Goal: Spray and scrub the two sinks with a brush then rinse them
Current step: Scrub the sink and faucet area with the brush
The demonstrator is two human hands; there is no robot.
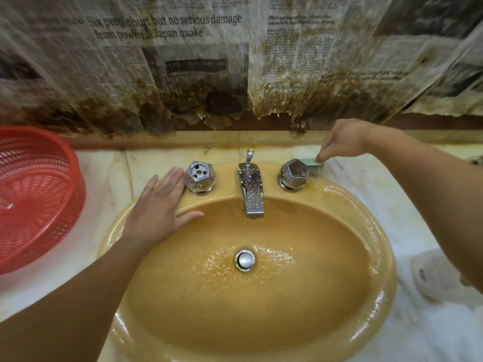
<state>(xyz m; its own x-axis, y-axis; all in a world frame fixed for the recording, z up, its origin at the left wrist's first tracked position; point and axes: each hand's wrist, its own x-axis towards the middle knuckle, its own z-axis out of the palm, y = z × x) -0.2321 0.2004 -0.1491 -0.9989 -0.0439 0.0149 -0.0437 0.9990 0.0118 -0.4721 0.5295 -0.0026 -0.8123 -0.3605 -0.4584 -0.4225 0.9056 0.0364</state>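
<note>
A wet yellow-orange oval sink (pixel 373 270) fills the middle of the view, with a chrome drain plug (pixel 245 259) at its bottom. Water runs from the chrome faucet (pixel 250 190), which is flecked with drops. Chrome knobs stand to its left (pixel 200 176) and right (pixel 294 174). My left hand (pixel 159 205) rests flat with straight fingers on the sink's left rim, beside the left knob. My right hand (pixel 342 142) reaches behind the right knob and pinches a green brush (pixel 312 163) lying on the counter.
A red plastic mesh basket (pixel 34 194) sits on the marble counter (pixel 428 330) at the left. Stained, torn newspaper (pixel 183 74) covers the wall behind. A white crumpled wrapper (pixel 431 275) lies on the counter at the right.
</note>
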